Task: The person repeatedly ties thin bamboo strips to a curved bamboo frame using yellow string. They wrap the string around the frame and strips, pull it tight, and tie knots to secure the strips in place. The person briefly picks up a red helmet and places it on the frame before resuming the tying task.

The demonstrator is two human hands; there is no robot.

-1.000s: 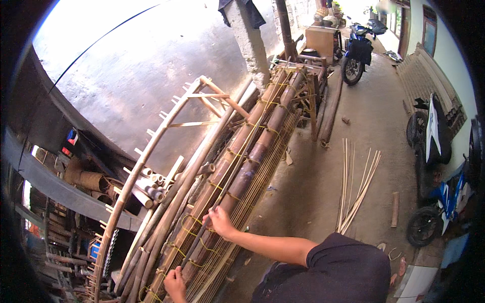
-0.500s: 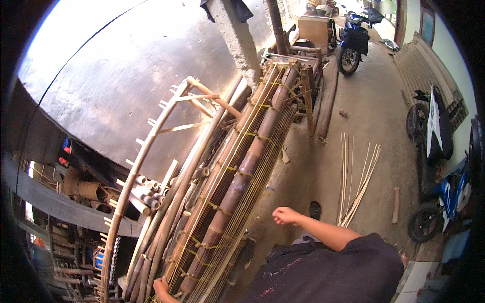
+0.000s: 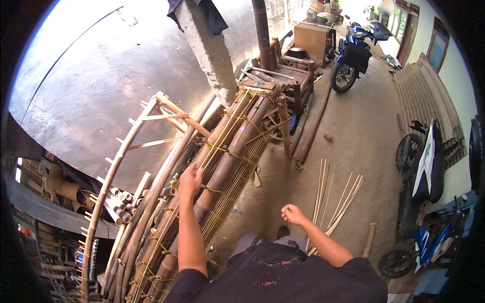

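A long rack of thick brown bamboo poles slants across the floor, bound crosswise with yellow ties. Thin bamboo strips run lengthwise along its right side. My left hand is over the left part of the rack, its fingers curled at a pale bamboo strip that runs toward the far end. In front of my body and right of the rack, my right hand hangs in the air with fingers curled in. Whatever it may hold is hidden.
Loose pale strips lie on the concrete floor to the right. A curved, pegged bamboo frame leans left of the rack, near a concrete post. Motorbikes stand ahead and at right, beside stacked corrugated sheets.
My left hand has moved forward along the rack from its near end. My right hand stays curled in front of me. The view has shifted, bringing more of the near floor into sight.
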